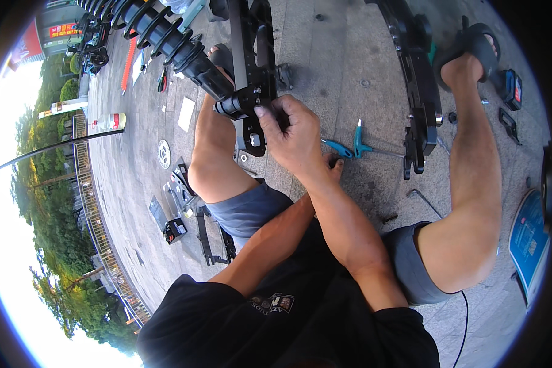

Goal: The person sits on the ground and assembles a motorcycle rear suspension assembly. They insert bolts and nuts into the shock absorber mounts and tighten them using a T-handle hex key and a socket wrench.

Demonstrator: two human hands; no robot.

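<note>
At twelve o'clock in the view, the right hand (292, 132) has its thumb and curled fingers closed on the edge of the bracket (246, 101), whose shock (165, 43) slants off toward ten o'clock. The left hand (333, 167), at four o'clock from it, is mostly hidden; I cannot tell its grip. The screwdriver (337, 148) lies at its twelve o'clock.

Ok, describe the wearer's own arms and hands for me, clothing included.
The right hand is ungloved, with what look like dark smudges; its wrist shows no watch or band. The left hand, partly hidden, also looks ungloved. Both forearms are bare, below the loose, plain-looking short sleeves of a black shirt.
</note>
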